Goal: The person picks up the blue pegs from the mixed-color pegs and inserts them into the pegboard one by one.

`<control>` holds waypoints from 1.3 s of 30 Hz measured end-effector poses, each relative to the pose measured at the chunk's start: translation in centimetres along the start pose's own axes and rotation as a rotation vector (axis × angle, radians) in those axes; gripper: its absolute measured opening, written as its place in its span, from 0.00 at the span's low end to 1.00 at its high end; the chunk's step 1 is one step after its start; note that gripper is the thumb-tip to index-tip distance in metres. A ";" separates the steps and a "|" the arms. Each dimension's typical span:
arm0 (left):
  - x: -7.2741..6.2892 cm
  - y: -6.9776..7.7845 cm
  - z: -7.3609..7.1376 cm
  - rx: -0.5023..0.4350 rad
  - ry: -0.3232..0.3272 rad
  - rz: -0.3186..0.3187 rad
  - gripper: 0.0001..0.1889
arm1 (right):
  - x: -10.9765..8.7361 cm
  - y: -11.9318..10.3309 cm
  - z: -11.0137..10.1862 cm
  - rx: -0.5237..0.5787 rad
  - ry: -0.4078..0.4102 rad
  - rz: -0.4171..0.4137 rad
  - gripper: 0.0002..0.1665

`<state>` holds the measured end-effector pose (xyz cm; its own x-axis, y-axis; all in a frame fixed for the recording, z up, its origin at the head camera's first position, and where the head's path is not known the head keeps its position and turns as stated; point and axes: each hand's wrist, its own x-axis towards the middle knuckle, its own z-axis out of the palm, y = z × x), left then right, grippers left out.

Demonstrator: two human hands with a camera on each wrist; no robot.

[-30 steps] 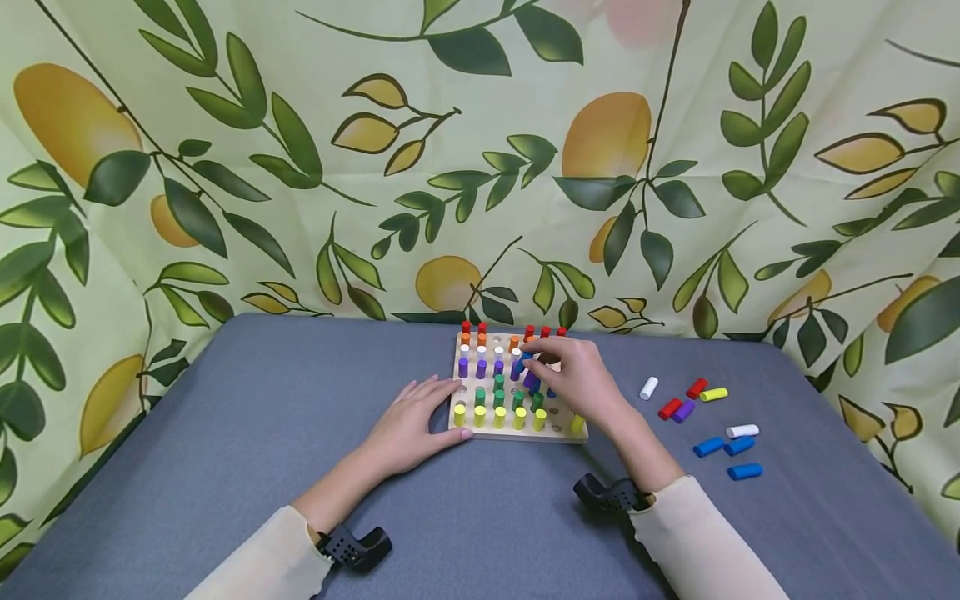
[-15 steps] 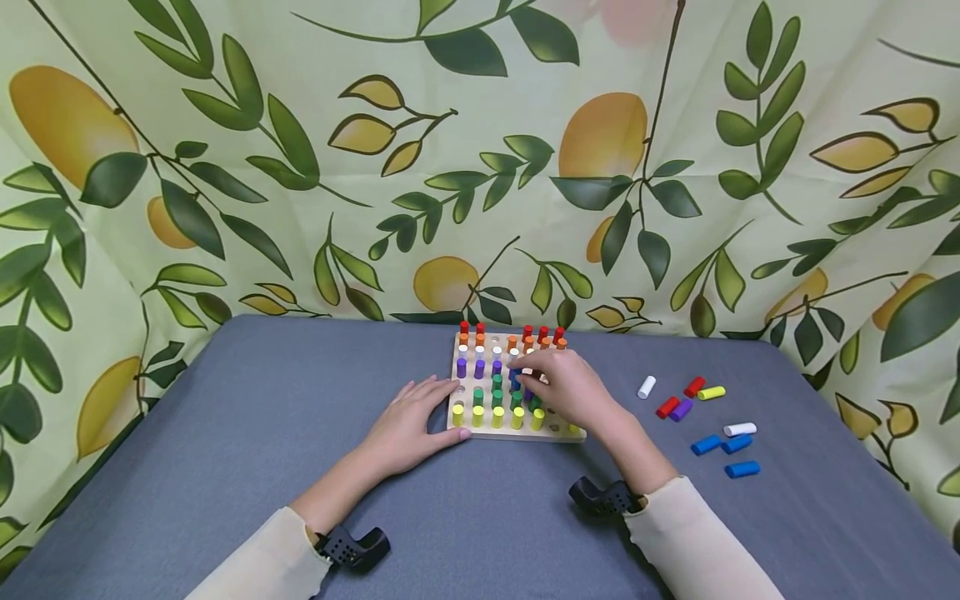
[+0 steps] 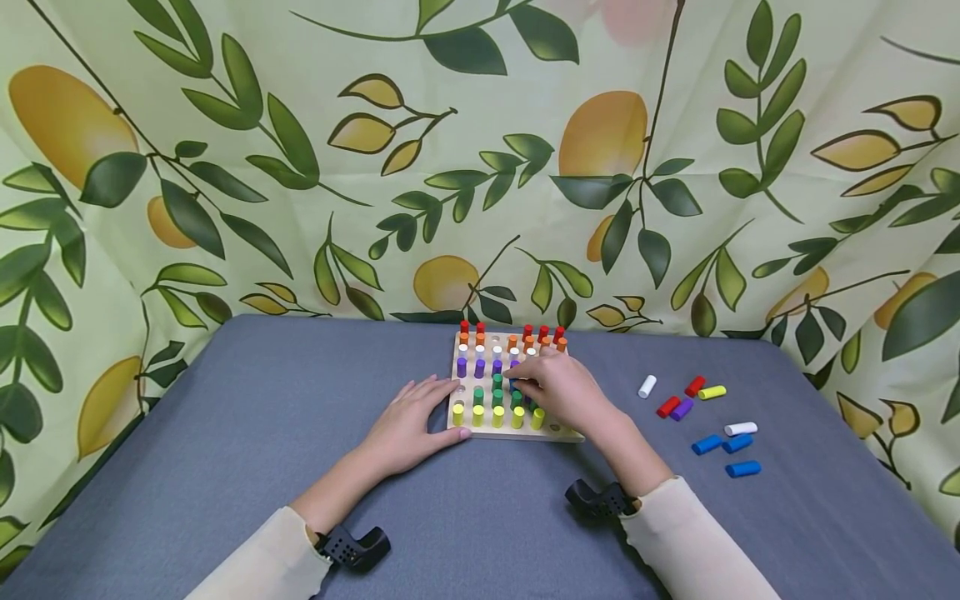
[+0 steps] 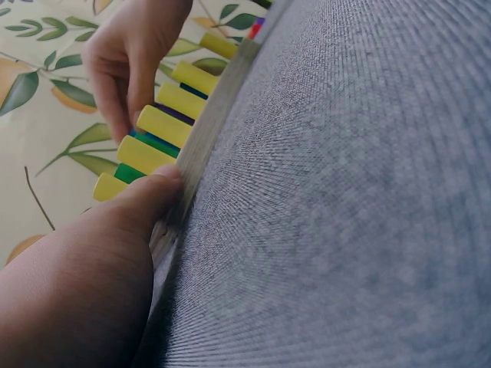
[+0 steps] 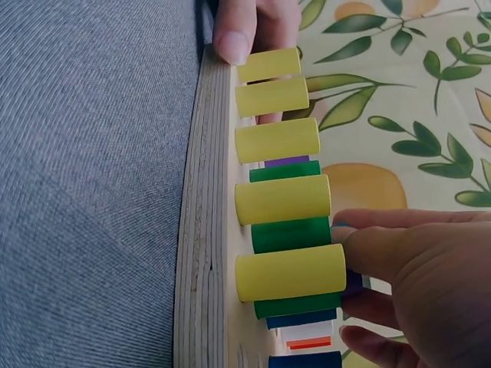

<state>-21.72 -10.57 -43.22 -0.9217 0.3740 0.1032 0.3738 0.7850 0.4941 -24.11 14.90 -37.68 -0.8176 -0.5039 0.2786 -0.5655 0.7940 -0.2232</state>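
A wooden pegboard [image 3: 489, 432] with rows of coloured pegs lies on the table. My left hand [image 3: 408, 423] rests against its left side, fingers extended to the edge and thumb [image 5: 232, 47] on the front corner. Over the board, my right hand [image 3: 566, 387] pinches a blue peg [image 3: 513, 385] between thumb and fingertips. The peg sits low among its neighbours, behind the green pegs [image 3: 498, 397], and is mostly hidden by the fingers. Yellow pegs [image 5: 282, 201] line the front row; purple pegs [image 3: 479, 368] stand in a row behind the blue peg.
On the grey-blue table [image 3: 360, 517], loose pegs lie right of the board: a white peg [image 3: 647, 387], a red peg [image 3: 667, 407], a purple peg [image 3: 682, 409], a yellow peg [image 3: 712, 392] and several blue pegs [image 3: 743, 469]. A leaf-patterned curtain [image 3: 337, 200] hangs behind.
My right hand has moved slightly left and down with the blue peg, bringing it from above the purple row to low behind the green pegs. The left hand has stayed put.
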 end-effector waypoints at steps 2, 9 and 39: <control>0.0 0.0 0.0 0.001 0.001 0.000 0.41 | 0.0 -0.1 0.0 -0.017 0.001 -0.004 0.11; 0.0 0.0 0.1 0.005 -0.002 -0.005 0.41 | 0.0 -0.4 0.0 -0.072 0.035 -0.010 0.10; 0.1 0.2 -0.1 0.012 -0.007 -0.011 0.41 | 0.0 -0.7 -0.1 -0.050 0.013 0.058 0.12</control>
<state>-21.71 -10.45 -43.07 -0.9249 0.3689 0.0917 0.3651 0.7949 0.4847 -23.71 14.39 -37.41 -0.8473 -0.4521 0.2786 -0.5106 0.8379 -0.1930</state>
